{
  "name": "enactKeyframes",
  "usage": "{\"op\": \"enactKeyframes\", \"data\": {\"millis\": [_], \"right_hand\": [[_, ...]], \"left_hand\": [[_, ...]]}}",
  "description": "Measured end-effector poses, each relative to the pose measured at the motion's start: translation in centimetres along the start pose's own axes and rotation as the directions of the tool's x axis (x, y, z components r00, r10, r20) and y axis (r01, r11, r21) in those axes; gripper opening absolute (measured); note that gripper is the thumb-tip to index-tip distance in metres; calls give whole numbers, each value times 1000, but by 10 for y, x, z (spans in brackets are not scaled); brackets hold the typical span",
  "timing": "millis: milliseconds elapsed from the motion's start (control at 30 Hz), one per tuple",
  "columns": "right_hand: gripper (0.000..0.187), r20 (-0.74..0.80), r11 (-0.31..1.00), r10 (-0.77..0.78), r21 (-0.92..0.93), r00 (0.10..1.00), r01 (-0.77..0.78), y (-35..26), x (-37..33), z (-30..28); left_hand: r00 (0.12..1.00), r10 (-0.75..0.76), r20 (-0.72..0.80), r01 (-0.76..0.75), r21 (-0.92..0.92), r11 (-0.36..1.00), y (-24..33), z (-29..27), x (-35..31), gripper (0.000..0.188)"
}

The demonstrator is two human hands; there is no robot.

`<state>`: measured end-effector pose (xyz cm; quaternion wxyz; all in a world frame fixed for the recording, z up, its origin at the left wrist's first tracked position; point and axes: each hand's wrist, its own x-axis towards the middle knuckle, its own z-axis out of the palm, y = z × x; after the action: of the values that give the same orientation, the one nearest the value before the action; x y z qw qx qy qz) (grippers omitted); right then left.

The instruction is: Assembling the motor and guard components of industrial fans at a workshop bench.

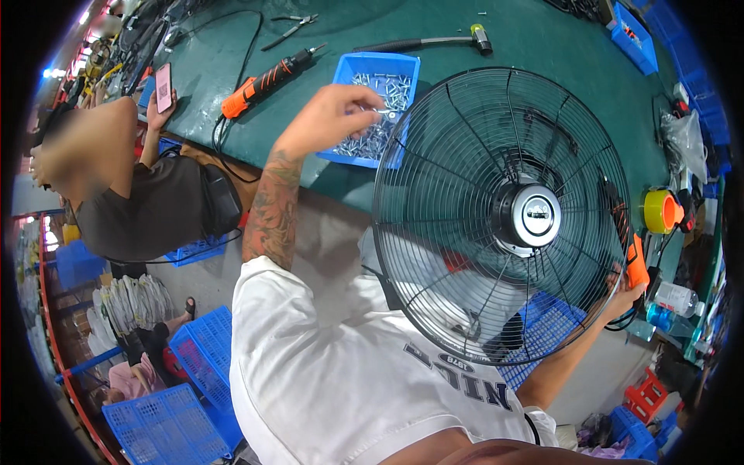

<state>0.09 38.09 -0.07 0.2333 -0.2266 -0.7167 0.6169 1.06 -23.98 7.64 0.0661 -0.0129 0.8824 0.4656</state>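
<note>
the black wire fan guard (pixel 496 209) stood upright against the person's lap, nearest the camera. the right hand (pixel 624 291) was clenched around an orange electric screwdriver (pixel 634 260) at the guard's right rim. farther off, the left hand (pixel 333 116) pinched small screws (pixel 376 112) over the blue screw tray (pixel 364 70). the guard looked light and springy, best held by its rim; the screws looked slippery.
</note>
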Motion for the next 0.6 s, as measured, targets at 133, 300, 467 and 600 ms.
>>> {"op": "enactKeyframes", "data": {"millis": [133,300,467,600], "right_hand": [[72,53,1000,-15,-12,999,15,8,6,-11],[71,92,1000,-10,16,996,8,7,6,-13],[72,61,1000,23,17,998,-25,1,1,-8],[73,28,999,-1,36,1000,0,3,1,-5]], "left_hand": [[996,-76,43,86,-378,922,2,-19,-10,17],[996,-91,-28,48,-674,738,-8,-26,-13,15],[991,-135,-2,101,-649,754,-18,-29,-12,14],[987,-161,24,137,-655,743,-12,-27,-11,18]]}}
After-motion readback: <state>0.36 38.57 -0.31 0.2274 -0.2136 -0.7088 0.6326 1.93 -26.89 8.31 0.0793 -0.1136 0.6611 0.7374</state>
